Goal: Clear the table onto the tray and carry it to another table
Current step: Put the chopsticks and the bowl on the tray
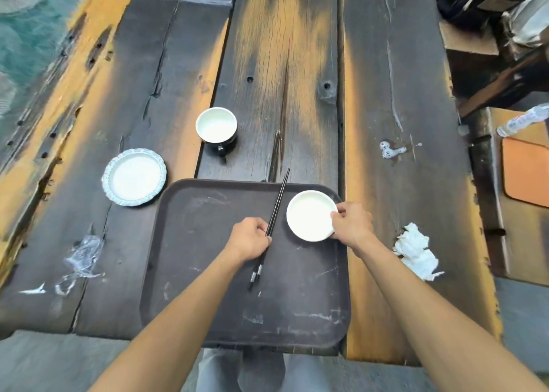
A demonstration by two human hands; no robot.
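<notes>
Left of the tray (208, 272), on the bench (386, 94), the scalloped plate (134, 177) looks brittle; we'd lift it by its rim. Our left hand (251, 238) pinches the stiff, thin chopsticks (278, 201) over the tray; our right hand (352, 225) grips the slick-looking dish (310, 215) by its rim at the tray's far right.

Wearing light grey trousers (217, 374), showing at 6 o'clock. Forearms (178, 311) showing bare at 7 and 5 o'clock; left hand (249, 238), right hand (353, 225) bare.

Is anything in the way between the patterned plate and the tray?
Nothing visible. The patterned plate sits on the table just off the tray's far-left corner; the left hand, holding chopsticks, is further right.
</notes>
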